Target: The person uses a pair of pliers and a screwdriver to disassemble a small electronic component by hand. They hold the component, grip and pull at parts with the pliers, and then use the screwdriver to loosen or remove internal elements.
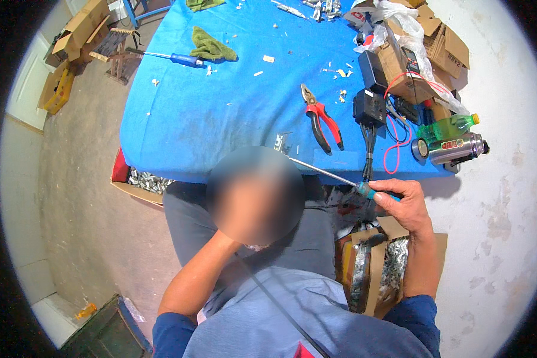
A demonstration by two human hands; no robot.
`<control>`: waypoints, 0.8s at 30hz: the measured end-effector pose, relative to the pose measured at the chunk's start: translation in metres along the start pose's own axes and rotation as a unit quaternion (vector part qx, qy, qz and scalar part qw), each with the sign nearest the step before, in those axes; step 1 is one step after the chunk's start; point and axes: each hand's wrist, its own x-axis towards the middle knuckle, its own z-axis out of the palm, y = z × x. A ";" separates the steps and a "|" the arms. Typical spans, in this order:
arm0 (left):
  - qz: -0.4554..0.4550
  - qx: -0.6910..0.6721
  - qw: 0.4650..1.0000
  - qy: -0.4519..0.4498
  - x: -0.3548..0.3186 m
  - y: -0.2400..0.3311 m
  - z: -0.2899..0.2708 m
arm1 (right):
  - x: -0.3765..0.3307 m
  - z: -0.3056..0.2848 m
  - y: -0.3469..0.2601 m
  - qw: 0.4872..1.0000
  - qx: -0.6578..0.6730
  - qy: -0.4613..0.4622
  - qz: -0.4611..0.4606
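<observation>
My right hand (pixel 407 206) is closed round the teal handle of a screwdriver (pixel 331 174). Its long metal shaft points left toward the table's near edge, where the tip meets a blurred patch. That round blur covers my left hand (pixel 247 209) above my lap, so its fingers and anything in them are hidden. Just beyond the blur lies a small whitish metal piece (pixel 279 141) on the blue cloth (pixel 179 131). Red-and-black pliers (pixel 321 119) rest on the cloth farther right, with their handles slightly apart.
A blue-handled screwdriver (pixel 188 60) and a green rag (pixel 212 45) lie at the far left. Black adapter boxes (pixel 370 108), a green bottle (pixel 450 127) and a steel flask (pixel 456 149) crowd the right side. Below the table's left corner, a box (pixel 149 180) holds metal parts.
</observation>
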 end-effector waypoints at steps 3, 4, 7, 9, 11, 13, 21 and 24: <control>0.019 0.028 0.999 0.016 -0.001 0.001 0.002 | -0.005 0.005 0.005 0.999 0.037 0.007 0.015; 0.027 0.036 0.999 0.018 -0.001 0.001 0.003 | -0.007 0.005 0.008 0.999 0.035 0.004 0.017; 0.036 0.042 0.998 0.023 -0.001 0.001 0.003 | -0.010 0.009 0.014 0.999 0.031 0.002 0.021; 0.026 0.023 0.999 0.031 -0.002 -0.003 0.008 | -0.011 0.010 0.022 0.999 0.047 0.005 0.010; 0.021 0.015 0.999 0.033 -0.003 -0.003 0.008 | -0.013 0.011 0.024 0.999 0.051 0.012 0.006; 0.022 0.015 0.999 0.033 -0.003 -0.002 0.008 | -0.016 0.011 0.020 0.999 0.043 0.023 0.008; 0.023 0.012 0.999 0.033 -0.003 0.004 0.008 | -0.028 0.015 0.014 0.995 -0.044 0.030 -0.087; 0.019 0.008 0.999 0.029 -0.003 0.006 0.008 | -0.027 0.016 0.012 0.992 -0.062 0.033 -0.107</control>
